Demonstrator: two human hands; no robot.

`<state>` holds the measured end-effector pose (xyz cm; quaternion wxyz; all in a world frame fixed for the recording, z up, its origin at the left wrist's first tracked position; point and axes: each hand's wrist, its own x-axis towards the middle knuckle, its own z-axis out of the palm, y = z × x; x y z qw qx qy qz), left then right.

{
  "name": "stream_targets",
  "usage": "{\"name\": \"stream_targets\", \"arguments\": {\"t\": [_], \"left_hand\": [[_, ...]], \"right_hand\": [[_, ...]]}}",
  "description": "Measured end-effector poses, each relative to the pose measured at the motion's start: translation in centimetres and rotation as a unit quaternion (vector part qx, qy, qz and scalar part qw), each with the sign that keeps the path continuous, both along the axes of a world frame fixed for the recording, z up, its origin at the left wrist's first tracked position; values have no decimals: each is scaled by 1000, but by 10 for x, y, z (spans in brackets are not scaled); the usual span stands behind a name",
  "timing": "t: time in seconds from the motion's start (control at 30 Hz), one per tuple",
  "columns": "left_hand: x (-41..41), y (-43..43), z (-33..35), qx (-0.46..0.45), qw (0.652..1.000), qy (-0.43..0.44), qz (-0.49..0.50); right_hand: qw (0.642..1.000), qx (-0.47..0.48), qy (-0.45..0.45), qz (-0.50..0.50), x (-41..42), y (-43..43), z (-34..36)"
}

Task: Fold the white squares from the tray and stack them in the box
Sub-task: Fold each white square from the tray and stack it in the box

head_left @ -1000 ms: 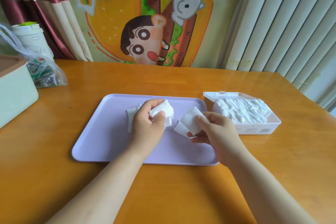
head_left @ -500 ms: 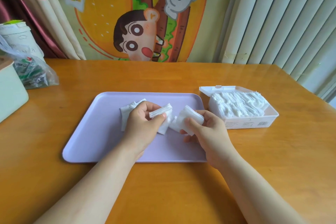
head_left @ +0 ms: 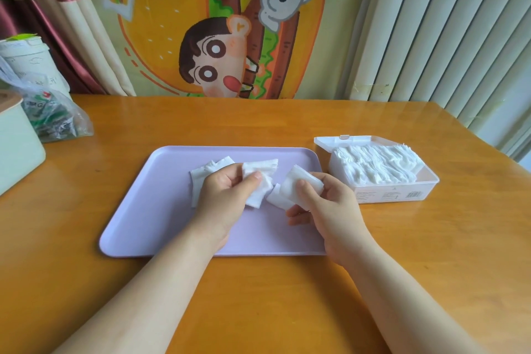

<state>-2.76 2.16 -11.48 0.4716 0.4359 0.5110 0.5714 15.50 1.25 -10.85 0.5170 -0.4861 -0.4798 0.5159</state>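
Observation:
A lilac tray (head_left: 149, 210) lies in the middle of the wooden table. Over it, my left hand (head_left: 224, 198) pinches a white square (head_left: 263, 174) between thumb and fingers. My right hand (head_left: 330, 204) pinches another white square (head_left: 298, 181), bent into a fold, just right of the first. A further white square (head_left: 204, 174) lies flat on the tray, partly hidden under my left hand. To the right of the tray stands an open white box (head_left: 402, 195) filled with stacked white squares (head_left: 376, 164).
A pale green container (head_left: 17, 152) sits at the table's left edge, with a clear plastic bag (head_left: 54, 115) of packets and a white tub (head_left: 26, 57) behind it. Curtains and a cartoon cloth hang behind the table. Blinds cover the right side.
Both hands have stayed over the tray, each still holding its square. The left hand's square has turned flatter and spread out. The camera has tilted, shifting the scene slightly.

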Motion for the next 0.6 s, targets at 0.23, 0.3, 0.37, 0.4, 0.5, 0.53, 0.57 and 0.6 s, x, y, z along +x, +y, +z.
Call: {"name": "stream_targets", "arguments": {"t": [0.23, 0.3, 0.37, 0.4, 0.5, 0.53, 0.57, 0.6], "left_hand": [[-5, 1, 1, 32, 999, -18, -21], [-4, 0, 2, 29, 999, -3, -32], [-3, -2, 1, 25, 999, 15, -38], [-2, -3, 0, 24, 999, 24, -39], [-1, -4, -1, 16, 999, 32, -35], [-1, -3, -2, 7, 999, 22, -34], [-1, -3, -2, 0, 999, 11, -33], [-1, -3, -1, -4, 999, -4, -35]], "right_hand": [[1000, 3, -19, -1, -2, 3, -5], [1000, 6, -15, -6, -2, 2, -5], [1000, 6, -8, -11, -2, 2, -5], [1000, 6, -7, -9, -2, 2, -5], [1000, 6, -5, -4, -2, 2, -6], [1000, 6, -3, -5, -1, 1, -6], [1000, 4, 1, -3, -1, 2, -6], [1000, 1, 7, 0, -1, 2, -6]]}}
